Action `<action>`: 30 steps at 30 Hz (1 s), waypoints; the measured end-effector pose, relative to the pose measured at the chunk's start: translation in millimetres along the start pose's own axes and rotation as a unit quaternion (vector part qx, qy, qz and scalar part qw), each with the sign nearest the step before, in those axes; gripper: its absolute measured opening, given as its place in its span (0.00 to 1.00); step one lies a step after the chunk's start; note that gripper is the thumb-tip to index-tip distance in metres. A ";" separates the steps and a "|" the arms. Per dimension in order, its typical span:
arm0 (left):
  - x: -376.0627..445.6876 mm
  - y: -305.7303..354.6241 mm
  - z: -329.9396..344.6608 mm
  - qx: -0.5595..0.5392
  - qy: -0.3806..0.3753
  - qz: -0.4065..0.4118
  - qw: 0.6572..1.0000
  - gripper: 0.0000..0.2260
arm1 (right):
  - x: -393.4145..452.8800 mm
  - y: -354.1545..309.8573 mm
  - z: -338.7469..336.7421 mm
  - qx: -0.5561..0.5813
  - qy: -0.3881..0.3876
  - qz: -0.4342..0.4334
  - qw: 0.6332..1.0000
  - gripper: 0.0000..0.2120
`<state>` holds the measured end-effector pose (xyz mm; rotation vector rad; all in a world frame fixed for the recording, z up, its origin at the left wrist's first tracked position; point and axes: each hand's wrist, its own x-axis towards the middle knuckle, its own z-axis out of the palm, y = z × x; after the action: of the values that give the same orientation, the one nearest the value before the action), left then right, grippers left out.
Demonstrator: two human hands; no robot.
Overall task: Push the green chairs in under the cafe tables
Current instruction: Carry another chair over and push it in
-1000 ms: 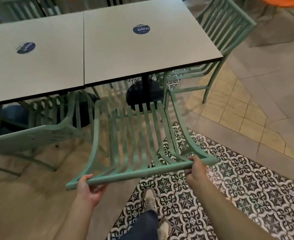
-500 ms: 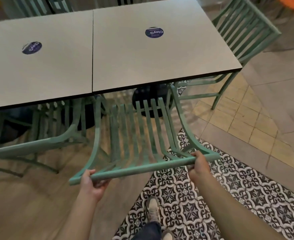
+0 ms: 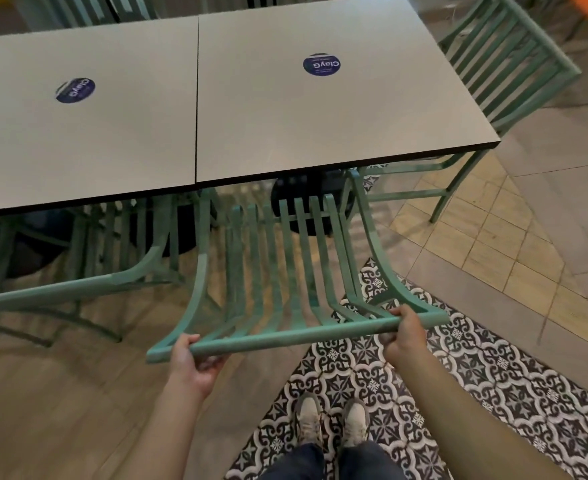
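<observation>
Since the earlier frames, the slatted green metal chair (image 3: 285, 271) had slid farther under the near edge of the pale grey square worktop (image 3: 337, 109), its seat now largely beneath it. Both hands kept their grip clamped on the chair's top rail: the left hand (image 3: 195, 358) curled round the left end, the right hand (image 3: 405, 332) round the right end. A second green chair (image 3: 88, 268) sat just left, already tucked in. Pushed off-line, the chair's front could likely strike the black pedestal base (image 3: 306, 202), or its left side catch that neighbour.
</observation>
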<state>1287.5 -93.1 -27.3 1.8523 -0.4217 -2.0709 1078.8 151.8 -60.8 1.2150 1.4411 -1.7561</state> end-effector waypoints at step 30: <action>-2.6 -20.0 -6.5 -0.043 -0.005 -0.011 0.999 0.05 | 13.4 -12.9 -14.6 0.011 -0.030 -0.001 0.999 0.06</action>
<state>1293.2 -74.0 -34.3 1.8063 -0.3118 -2.0795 1066.3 170.8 -67.1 1.1628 1.3925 -1.8001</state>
